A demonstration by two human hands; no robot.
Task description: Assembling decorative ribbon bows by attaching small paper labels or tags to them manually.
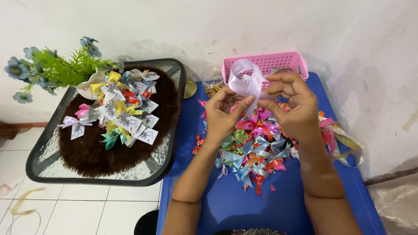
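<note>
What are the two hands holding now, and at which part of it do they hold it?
Both hands, left hand and right hand, pinch one pale lilac ribbon between fingertips at the base of its loop, where the band is gathered; the loop stands free above.

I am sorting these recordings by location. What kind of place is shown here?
Probably a home craft corner, not a workshop: a white tiled floor, a small blue table heaped with ribbon bows, and a glass side table holding finished bows with cards.

Home craft corner; tiled floor (pixel 87 204), ribbon bows (pixel 254 150).
</note>
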